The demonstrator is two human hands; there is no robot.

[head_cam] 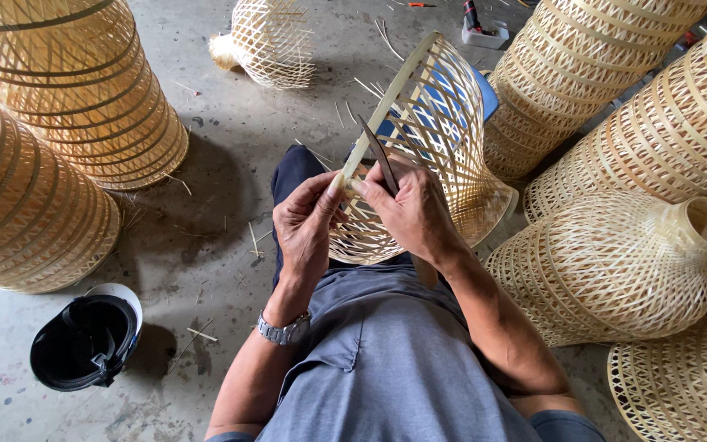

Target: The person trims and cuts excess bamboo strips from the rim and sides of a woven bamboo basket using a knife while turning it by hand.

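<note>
While the person is sitting with it propped on the lap, the woven bamboo shade (pixel 443 139) is leaning up and away from the body, its wide open mouth facing the camera and its far end narrowing into a flared neck. It is a pale straw colour, built of thin strips crossing in an open diamond lattice, so a blue seat is showing through the gaps. A broader flat band is forming the rim (pixel 386 106), running diagonally from the hands up to the shade's top edge.

The left hand (pixel 308 225) is pinching the lower end of that rim between thumb and fingertips, closed tight on it. The right hand (pixel 411 213) is curled around a dark narrow blade (pixel 380 155), which is lying against the rim just above the left thumb; whether its edge is actually cutting into the strip is hard to make out from here. A metal wristwatch (pixel 285 330) is sitting on the left wrist.

Left of the shade, two tall stacks of ringed bamboo shades (pixel 83 98) are standing on the concrete floor (pixel 214 205), and a black helmet (pixel 83 340) is lying below them. Right of the shade, more finished lattice shades (pixel 615 270) are piled close together.
</note>
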